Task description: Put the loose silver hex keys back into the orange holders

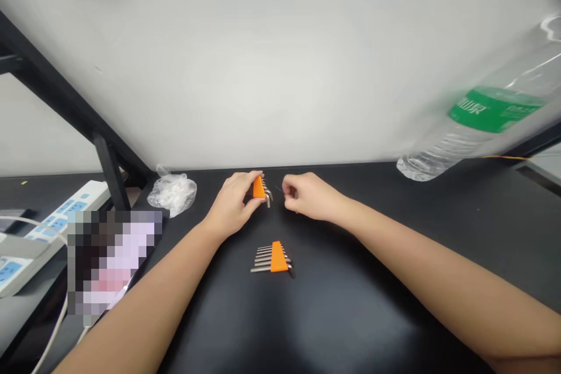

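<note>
Head view: your left hand [231,201] pinches one orange holder [259,187], best kept steady; your right hand [314,196] pinches a thin key [279,189], best kept straight.

Head-worn camera above black desk [350,310], facing forward and down; hands [236,201] near, pale wall [280,70] beyond.

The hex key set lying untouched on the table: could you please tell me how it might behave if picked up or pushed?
The hex key set is probably heavy for its size, since its keys look like metal. It seems unlikely to roll, as its orange holder appears to lie flat. Those smooth, shiny keys may feel slippery.
</note>
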`<state>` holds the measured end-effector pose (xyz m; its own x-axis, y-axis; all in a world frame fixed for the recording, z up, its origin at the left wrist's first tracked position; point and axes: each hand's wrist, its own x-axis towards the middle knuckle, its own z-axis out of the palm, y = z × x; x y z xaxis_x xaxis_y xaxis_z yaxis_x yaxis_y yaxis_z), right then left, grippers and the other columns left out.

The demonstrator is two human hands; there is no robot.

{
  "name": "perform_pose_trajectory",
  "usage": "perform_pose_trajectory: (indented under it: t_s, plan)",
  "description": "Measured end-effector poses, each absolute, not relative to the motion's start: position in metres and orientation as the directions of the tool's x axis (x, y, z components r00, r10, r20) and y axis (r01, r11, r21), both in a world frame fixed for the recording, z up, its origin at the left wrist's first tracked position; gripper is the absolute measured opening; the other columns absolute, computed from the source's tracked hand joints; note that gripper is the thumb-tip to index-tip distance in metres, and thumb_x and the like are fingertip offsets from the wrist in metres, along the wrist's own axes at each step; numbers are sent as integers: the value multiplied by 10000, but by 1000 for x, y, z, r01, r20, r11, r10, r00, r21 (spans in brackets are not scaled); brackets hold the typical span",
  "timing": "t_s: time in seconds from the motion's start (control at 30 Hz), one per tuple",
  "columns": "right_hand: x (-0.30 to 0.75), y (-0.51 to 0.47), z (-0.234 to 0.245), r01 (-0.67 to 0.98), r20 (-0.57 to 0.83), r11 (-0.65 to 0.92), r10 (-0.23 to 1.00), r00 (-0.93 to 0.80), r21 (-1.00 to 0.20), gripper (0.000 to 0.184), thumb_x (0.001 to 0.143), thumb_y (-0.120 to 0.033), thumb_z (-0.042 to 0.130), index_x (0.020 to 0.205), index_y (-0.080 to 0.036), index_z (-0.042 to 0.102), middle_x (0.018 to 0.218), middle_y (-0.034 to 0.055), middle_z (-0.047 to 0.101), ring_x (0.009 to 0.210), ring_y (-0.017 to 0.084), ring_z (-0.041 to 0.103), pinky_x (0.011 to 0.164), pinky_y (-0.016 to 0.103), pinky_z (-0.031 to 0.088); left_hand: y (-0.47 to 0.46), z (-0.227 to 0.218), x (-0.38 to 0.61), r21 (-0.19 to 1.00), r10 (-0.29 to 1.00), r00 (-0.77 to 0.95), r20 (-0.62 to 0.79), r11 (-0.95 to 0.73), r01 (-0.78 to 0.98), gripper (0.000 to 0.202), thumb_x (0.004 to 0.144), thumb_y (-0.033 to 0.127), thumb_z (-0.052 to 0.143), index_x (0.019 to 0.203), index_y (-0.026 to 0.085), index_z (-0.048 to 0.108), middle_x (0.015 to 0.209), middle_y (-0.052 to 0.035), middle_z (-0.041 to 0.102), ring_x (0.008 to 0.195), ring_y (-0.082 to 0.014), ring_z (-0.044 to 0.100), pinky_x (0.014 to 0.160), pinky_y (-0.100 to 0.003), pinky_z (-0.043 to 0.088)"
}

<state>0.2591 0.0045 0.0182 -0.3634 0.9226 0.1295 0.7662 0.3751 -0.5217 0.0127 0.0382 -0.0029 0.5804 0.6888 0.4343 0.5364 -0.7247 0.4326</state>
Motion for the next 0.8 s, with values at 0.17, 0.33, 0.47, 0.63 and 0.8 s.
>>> perform_pose_trajectory:
  t_s: [0.17,0.33,0.47,0.63,0.8]
  plan:
    - [260,7,26,609,337,479,878,-341,-632,76,828,-134,582,852,-202,607,797,-6,654,690,136,581,655,254,439,35,2,17,445,675,618,403,-735,512,496,947,269,628,1426,255,500,1351,-92,628,1276,-259,574,1071,-463,506]
    - [258,3,26,625,419,559,827,-375,-545,103,848,-112,576,869,-189,641,819,12,646,723,144,569,689,264,429,34,3,18,446,676,621,396,-733,513,500,944,281,641,1424,253,506,1354,-90,622,1286,-262,564,1077,-465,506]
    - [257,3,24,644,435,573,815,-383,-507,113,862,-106,575,879,-184,655,810,17,641,713,146,563,684,268,428,35,3,18,442,672,627,395,-737,512,508,946,268,640,1433,257,493,1341,-85,623,1281,-260,558,1098,-480,489]
    - [258,3,25,660,466,601,789,-400,-452,121,885,-103,576,897,-180,669,815,29,648,726,160,576,689,282,445,35,2,17,418,652,636,412,-756,504,520,943,249,639,1442,254,491,1324,-92,625,1288,-268,546,1108,-496,476]
    - [262,-2,36,612,494,690,715,-495,-387,171,974,-159,533,972,-178,702,927,82,693,844,204,631,773,335,492,37,0,16,377,617,669,415,-785,492,529,949,254,634,1456,252,484,1389,-99,611,1383,-296,464,1135,-534,436]
